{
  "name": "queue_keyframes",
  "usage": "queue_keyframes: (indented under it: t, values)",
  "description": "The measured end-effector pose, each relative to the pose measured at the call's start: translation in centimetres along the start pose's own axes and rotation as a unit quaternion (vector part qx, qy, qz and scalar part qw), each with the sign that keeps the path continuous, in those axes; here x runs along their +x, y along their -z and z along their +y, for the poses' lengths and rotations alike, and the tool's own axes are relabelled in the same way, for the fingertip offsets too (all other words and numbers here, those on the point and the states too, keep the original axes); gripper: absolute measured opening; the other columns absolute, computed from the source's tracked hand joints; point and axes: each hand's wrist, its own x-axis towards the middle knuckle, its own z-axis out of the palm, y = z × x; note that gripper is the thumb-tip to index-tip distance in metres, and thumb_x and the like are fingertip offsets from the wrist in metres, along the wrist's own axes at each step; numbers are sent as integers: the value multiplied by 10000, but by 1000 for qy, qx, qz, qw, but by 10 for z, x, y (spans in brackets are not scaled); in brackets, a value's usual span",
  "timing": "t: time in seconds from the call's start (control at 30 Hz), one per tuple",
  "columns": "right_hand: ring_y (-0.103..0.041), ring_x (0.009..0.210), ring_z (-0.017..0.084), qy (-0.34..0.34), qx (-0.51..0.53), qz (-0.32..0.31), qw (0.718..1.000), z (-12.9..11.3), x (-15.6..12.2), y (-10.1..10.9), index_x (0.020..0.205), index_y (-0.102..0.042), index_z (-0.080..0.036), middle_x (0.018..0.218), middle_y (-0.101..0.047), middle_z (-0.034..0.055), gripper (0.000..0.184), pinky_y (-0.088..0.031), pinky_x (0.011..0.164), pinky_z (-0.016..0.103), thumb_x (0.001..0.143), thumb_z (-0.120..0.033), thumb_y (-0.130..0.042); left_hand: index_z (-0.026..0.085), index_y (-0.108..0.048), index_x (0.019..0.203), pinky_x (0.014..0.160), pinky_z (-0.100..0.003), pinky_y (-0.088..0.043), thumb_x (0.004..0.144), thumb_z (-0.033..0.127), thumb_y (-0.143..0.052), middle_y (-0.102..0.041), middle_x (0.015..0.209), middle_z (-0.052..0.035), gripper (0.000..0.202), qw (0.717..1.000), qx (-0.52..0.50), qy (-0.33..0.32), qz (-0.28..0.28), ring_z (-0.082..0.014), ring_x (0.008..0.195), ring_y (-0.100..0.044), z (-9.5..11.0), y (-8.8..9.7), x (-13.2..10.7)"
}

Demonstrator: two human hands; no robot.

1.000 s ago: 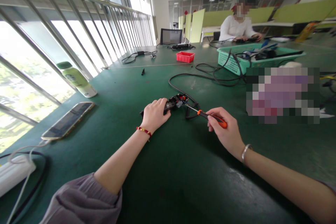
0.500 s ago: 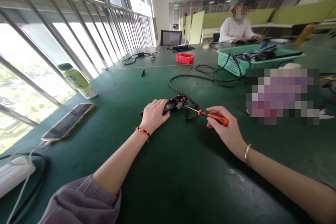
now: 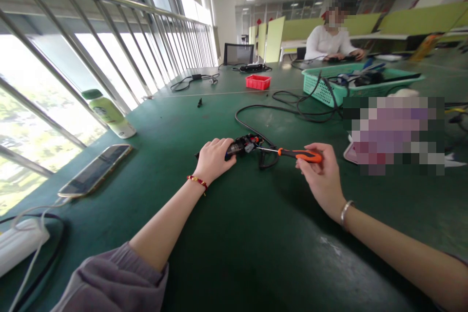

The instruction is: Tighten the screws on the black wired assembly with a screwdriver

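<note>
- Screwdriver: slim metal shaft and smooth orange handle with a black collar, lying nearly level above the table; its tip is reaching into the open end of the black device.
- Right hand: fingers are curling closed around the orange handle, thumb underneath; a metal bangle is circling the wrist.
- Black device: small dark casing lying on the green table near its middle, showing red and pale parts at the exposed end.
- Left hand: palm down, fingers are closing over the near end of the device and pressing it to the table; a beaded red bracelet is sitting on the wrist, a grey-mauve sleeve further back.
- Black cable: round and rubbery, looping away from the device toward the mesh basket.
- Mesh basket: teal plastic, rectangular, holding dark gear.
- Red tray: small, shallow plastic, well beyond the device.
- Phone: flat and glossy, lying to the left, a cord running from it.
- Bottle: pale, green-capped, tilting beside the railing.
- Person in white is sitting at the far end of the table.
</note>
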Motion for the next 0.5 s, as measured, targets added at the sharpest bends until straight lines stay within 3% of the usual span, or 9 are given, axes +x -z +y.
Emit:
queue_keyframes:
  t: [0.1,0.17,0.23,0.3,0.4,0.5]
  values:
    - [-517,495,98,-32,8,-10,999,-1,0,0,983,-495,-223,623,-521,-57,310,-396,419,205,757,-368,-651,188,-561,1093,802,-356,-440,810,305,-514,-649,949,-71,309,1000,-3,4,0,-241,911,-589,1,0,0]
    - [-403,391,81,-51,10,-38,998,-3,0,0,935,-549,-211,476,-402,-86,250,-301,363,195,827,-436,-559,187,-563,1089,795,-354,-438,812,306,-511,-650,941,-71,306,1000,0,4,1,-240,906,-591,1,0,0]
    - [-311,359,71,-58,8,-53,997,-4,-1,-1,877,-589,-203,436,-321,-88,313,-231,346,201,886,-477,-438,184,-564,1086,785,-351,-437,813,309,-510,-651,927,-69,305,1000,5,2,1,-239,897,-593,1,0,0]
    - [-334,393,75,-52,7,-40,998,-5,-2,-1,872,-590,-207,479,-350,-72,317,-257,363,205,902,-461,-404,180,-565,1085,780,-348,-436,813,309,-510,-651,922,-68,306,1000,8,1,3,-237,889,-595,1,0,0]
    - [-420,479,88,-34,18,-17,999,-3,-2,-2,941,-529,-228,589,-430,-57,160,-351,421,208,860,-363,-496,184,-563,1087,784,-346,-436,815,309,-510,-652,930,-68,304,1000,8,4,-1,-236,892,-595,2,1,0]
    - [-494,549,97,-9,34,-14,999,-1,-1,-1,1001,-461,-242,706,-483,-45,226,-409,463,221,800,-277,-558,192,-560,1093,795,-344,-435,816,310,-511,-652,943,-67,305,1000,9,12,-9,-237,904,-594,3,2,-1]
